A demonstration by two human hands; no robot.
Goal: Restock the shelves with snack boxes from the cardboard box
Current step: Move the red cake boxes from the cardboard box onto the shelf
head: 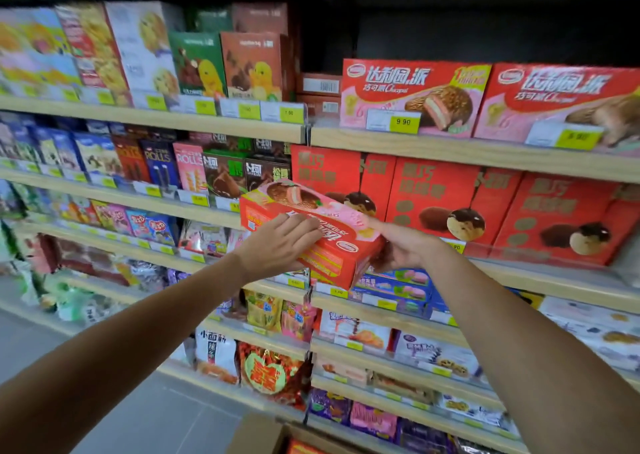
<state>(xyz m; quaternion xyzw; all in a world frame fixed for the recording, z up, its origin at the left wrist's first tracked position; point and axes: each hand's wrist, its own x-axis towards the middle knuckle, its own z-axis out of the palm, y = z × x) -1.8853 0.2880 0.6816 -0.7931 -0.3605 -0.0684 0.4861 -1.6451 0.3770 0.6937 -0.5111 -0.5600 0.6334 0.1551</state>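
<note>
Snack box (332,246) was up in the air dead centre of my view. It was tilted with its lowest corner toward 5 o'clock, in front of the row of red boxes (429,194) and resting on no shelf. My left hand (277,242) was on its 9 o'clock side, fingers straight and pressed together flat on the printed face. Couldn't tell where that thumb was, the box hid it. My right hand (405,249) was wrapped round the 3 o'clock end, fingers curled underneath and thumb laid on the pink face. The cardboard box (263,433) sat open down at 6 o'clock.

Where I reckon it could've gone sideways: the matching pie boxes (412,97) stood on the upper shelf (450,149) at 1 o'clock, with a dark gap beside them at 12, so that looked like where this one belonged. Only one hand really had a hold and the other was just pressing, so a tilted carton could've slid out on the way up. The leading corner could also have clipped the price tag (403,121) on that shelf's lip and popped it loose, or shoved a neighbour askew. And the lettering read upside down to me, so without a flip it might've gone in facing wrong.
</note>
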